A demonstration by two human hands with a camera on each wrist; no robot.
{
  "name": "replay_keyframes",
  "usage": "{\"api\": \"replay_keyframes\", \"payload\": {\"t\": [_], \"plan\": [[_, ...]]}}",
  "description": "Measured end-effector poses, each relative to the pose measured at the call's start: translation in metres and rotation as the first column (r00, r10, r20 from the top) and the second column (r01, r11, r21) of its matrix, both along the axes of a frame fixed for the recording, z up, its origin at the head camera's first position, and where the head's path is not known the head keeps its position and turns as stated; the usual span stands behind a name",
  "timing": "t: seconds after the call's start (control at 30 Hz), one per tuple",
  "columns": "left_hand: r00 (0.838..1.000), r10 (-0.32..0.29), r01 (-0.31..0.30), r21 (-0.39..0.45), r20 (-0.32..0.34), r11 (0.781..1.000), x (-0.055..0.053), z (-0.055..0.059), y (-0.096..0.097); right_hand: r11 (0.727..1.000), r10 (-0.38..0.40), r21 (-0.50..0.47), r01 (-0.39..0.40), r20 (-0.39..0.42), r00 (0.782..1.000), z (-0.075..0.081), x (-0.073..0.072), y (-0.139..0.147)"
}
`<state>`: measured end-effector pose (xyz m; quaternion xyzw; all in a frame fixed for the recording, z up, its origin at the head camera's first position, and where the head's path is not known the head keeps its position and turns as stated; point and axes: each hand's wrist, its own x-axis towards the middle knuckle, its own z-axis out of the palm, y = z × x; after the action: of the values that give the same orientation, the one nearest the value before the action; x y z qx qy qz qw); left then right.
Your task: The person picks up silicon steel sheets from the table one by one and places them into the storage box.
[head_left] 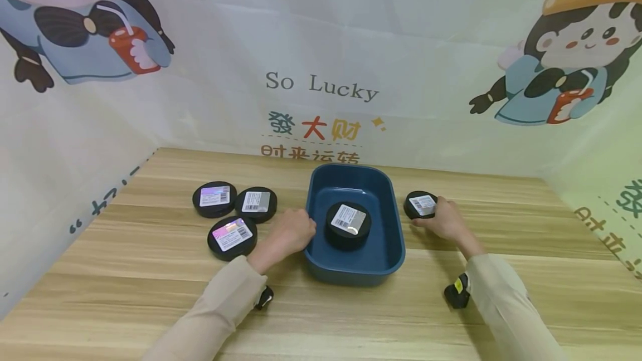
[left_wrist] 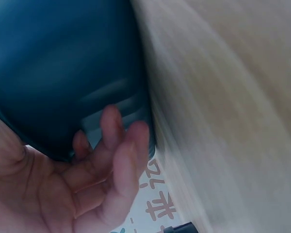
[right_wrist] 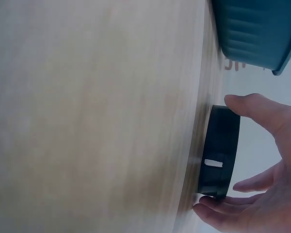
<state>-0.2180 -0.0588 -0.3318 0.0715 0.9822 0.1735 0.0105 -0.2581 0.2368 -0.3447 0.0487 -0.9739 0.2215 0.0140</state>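
Sleeves (head_left: 210,311) foremost | left hand (head_left: 291,230) grips tub (head_left: 351,279) | right hand (head_left: 443,220) pinches black disc (head_left: 420,204) thumb-to-fingers

Soft, even light fills the head view; faint shadows cross the worktop (head_left: 351,322) and glare tints the labelled discs (head_left: 232,237). The wrist views are dimmer, hazier, the wood grain smeared.

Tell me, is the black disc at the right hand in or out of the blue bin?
Out: the black disc is beside the blue bin, beyond its rim, gripped by the right hand.
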Motion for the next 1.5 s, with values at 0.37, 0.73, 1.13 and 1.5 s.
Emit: {"api": "replay_keyframes", "payload": {"t": [0.37, 0.73, 1.13, 1.5], "plan": [[1.0, 0.013, -0.013, 0.01, 0.011, 1.0, -0.001, 0.0, 0.0, 0.997, -0.022, 0.073, 0.018, 0.052, 0.998, 0.0, -0.01, 0.0], [1.0, 0.01, -0.01, -0.001, 0.011, 1.0, -0.001, -0.001, 0.0, 0.987, -0.055, 0.155, 0.036, 0.125, 0.991, 0.002, -0.014, -0.004], [1.0, 0.009, -0.009, -0.007, 0.003, 1.0, -0.001, -0.001, 0.0, 0.984, -0.107, 0.158, 0.085, 0.134, 0.985, 0.002, -0.015, -0.006], [1.0, 0.004, -0.003, 0.025, -0.009, 1.0, 0.001, -0.001, 0.0, 0.987, -0.135, 0.1, 0.124, 0.116, 0.984, 0.001, -0.014, -0.004]]}}
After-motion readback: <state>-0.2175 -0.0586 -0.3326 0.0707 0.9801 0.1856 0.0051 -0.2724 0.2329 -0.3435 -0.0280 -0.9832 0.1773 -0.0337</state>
